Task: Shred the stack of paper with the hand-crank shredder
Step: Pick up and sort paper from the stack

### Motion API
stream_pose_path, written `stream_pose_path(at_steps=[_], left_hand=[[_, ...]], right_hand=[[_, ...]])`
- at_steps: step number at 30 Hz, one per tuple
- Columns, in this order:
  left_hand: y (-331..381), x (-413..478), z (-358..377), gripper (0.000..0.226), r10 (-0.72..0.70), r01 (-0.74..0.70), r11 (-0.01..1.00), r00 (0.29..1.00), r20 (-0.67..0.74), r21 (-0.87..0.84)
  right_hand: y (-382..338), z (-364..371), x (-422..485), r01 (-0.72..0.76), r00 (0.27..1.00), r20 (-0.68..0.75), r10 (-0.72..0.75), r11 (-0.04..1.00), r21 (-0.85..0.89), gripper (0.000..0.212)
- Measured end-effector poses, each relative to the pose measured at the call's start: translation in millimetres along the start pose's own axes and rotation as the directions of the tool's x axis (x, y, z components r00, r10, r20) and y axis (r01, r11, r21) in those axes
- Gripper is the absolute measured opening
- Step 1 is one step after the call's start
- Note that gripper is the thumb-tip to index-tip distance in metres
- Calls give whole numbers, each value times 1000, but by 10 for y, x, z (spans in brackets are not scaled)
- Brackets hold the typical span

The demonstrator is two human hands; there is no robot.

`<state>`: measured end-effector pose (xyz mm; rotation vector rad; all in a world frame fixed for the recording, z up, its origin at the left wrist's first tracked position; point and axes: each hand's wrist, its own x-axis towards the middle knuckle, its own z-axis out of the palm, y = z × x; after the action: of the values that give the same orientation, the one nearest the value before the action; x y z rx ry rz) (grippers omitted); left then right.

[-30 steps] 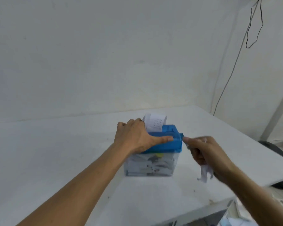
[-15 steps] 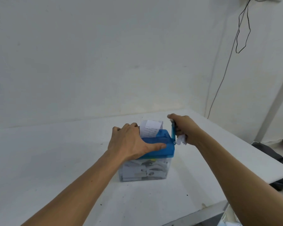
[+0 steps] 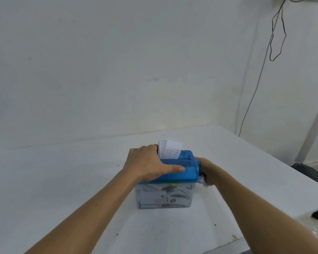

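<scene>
White surface (image 3: 62, 180): left hand (image 3: 150, 165) clamps shredder (image 3: 188, 172), right hand (image 3: 207, 174) grips its crank (image 3: 199, 165); paper (image 3: 170, 150) half fed, bin (image 3: 163, 198) nearly full.

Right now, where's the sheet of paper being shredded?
In the head view, the paper stands in the slot atop the blue shredder at mid-table, just right of the left hand.
</scene>
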<state>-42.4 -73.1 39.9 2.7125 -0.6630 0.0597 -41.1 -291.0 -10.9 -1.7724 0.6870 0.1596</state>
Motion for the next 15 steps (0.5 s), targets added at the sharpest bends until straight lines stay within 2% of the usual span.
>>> stream_pose_path(at_steps=[1, 4, 7, 11, 13, 15], left_hand=[[-5, 3, 6, 94, 3, -3, 1000, 1000, -10, 10], [-5, 3, 24, 99, -19, 19, 999, 1000, -8, 44], [45, 18, -8, 100, -39, 38, 997, 999, 14, 60], [36, 46, -19, 107, -41, 43, 999, 992, 121, -10], [29, 42, -15, 115, -27, 33, 998, 991, 135, -47], [40, 29, -21, 113, -26, 34, 998, 990, 138, -60]], right_hand=[[88, 17, 12, -51, 999, 12, 51, 998, -31, 29], [160, 24, -39, -72, 996, 37, 77, 990, -122, 36], [237, 46, -197, -60, 996, 59, 63, 997, -54, 36], [404, 86, -306, -58, 997, 47, 59, 998, -25, 34], [452, 77, -304, -34, 999, 35, 32, 999, 37, 32], [456, 54, -351, -30, 997, 71, 26, 998, 57, 29]])
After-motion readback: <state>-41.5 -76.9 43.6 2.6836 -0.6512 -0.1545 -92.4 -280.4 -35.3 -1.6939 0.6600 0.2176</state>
